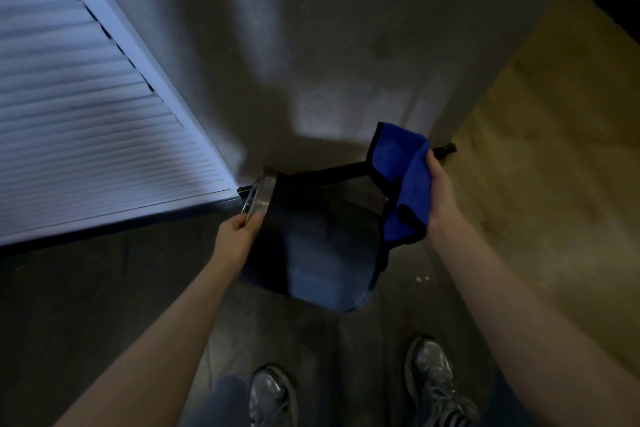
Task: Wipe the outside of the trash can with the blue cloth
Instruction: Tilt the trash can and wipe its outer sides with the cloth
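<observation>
one trash can (311, 253), one blue cloth (401, 180), two shoes (272, 399)

Blue cloth (403, 184), black-edged; dark trash can (311, 246), silver rim.

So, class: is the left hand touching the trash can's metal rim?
Touching. The head view shows the left hand with its fingers curled over the metal rim of the trash can.

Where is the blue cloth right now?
In the head view, the blue cloth hangs from the right hand, right of centre, over the right side of the dark trash can.
</observation>
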Demonstrator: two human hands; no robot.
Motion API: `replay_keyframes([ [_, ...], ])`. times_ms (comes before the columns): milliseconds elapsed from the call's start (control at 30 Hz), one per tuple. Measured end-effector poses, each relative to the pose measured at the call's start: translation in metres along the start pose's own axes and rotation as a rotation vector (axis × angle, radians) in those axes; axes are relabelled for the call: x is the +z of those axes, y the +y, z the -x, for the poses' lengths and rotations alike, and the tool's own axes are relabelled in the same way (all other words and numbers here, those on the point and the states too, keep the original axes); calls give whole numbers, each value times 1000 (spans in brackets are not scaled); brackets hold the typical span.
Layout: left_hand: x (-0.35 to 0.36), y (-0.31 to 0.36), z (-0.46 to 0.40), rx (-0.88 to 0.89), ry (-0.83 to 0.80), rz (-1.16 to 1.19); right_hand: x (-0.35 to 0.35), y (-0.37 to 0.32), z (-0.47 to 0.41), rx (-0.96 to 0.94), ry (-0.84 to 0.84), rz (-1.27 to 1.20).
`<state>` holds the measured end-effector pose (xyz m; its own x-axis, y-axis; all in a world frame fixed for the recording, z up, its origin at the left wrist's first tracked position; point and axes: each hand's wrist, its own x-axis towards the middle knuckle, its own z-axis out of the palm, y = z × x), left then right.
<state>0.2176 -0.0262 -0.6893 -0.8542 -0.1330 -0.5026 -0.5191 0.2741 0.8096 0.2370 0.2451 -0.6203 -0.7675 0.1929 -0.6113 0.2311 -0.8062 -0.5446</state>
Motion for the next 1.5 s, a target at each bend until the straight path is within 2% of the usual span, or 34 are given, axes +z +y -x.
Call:
replay_keyframes([
  [167, -8, -16, -12, -10, 65, 33, 9, 42, -22, -44, 79, 176],
  [233, -7, -16, -15, -23, 67, 67, 20, 71, -27, -203, 114, 328],
  [300, -3, -14, -17, -32, 72, 80, 28, 100, -28, -429, 98, 603],
  [400, 0, -13, -18, -24, 75, 82, 23, 138, -34, -630, -83, 1187],
  [467, 2, -12, -17, -14, 77, 96, 16, 159, -39, -703, -337, 1587],
  [500, 2, -11, -17, -14, 74, 104, 13, 167, -41, -744, -447, 1735],
  [567, 0, -12, -16, -15, 69, 94, 8, 175, -42, -880, -551, 1883],
  [633, 0, -13, -15, -10, 66, 78, 5, 181, -41, -1083, -575, 1947],
  [700, 1, -14, -13, -12, 83, 58, 5, 187, -42, -1198, -549, 1959],
  [900, 1, -16, -22, 41, 121, 25, 10, 200, -48, -1226, -322, 1821],
  [1000, 0, -15, -26, 38, 153, 48, 20, 196, -59, -1021, -194, 1851],
  [1167, -3, -19, -24, -13, 195, 27, -6, 149, -99, -369, 170, 1793],
  [1233, 1, -14, -24, -2, 185, 8, -22, 133, -102, -231, 235, 1788],
  [1300, 5, -9, -23, 7, 175, -29, -25, 134, -100, -273, 273, 1779],
  [1367, 9, -6, -23, 27, 178, -67, -11, 147, -91, -411, 256, 1738],
  [1500, 16, -3, -24, 61, 193, -132, 39, 192, -66, -727, 39, 1762],
])
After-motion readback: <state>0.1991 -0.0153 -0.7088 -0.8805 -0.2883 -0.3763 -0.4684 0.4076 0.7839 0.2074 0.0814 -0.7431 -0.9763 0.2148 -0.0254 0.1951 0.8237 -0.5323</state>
